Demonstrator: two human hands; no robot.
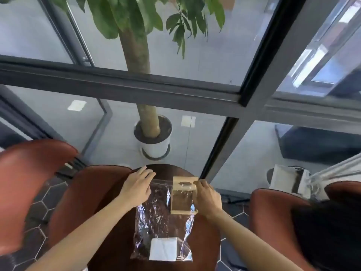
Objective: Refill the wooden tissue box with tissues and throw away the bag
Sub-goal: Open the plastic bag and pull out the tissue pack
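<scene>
A clear plastic bag (156, 216) lies flat on the dark round table (205, 237). A white stack of tissues (163, 248) sits inside the bag's near end. The wooden tissue box (184, 196) with an oval slot lies at the bag's far right corner, partly under the plastic. My left hand (137, 185) rests flat on the bag's far left corner, fingers spread. My right hand (208, 196) grips the right side of the wooden box, where the bag's edge overlaps it.
Three red-brown chairs (82, 200) ring the table, to the left and right. Behind a glass wall with dark frames stands a potted tree (154, 137). A white bin (287, 179) stands at the right by the glass. The floor has dark hexagon tiles.
</scene>
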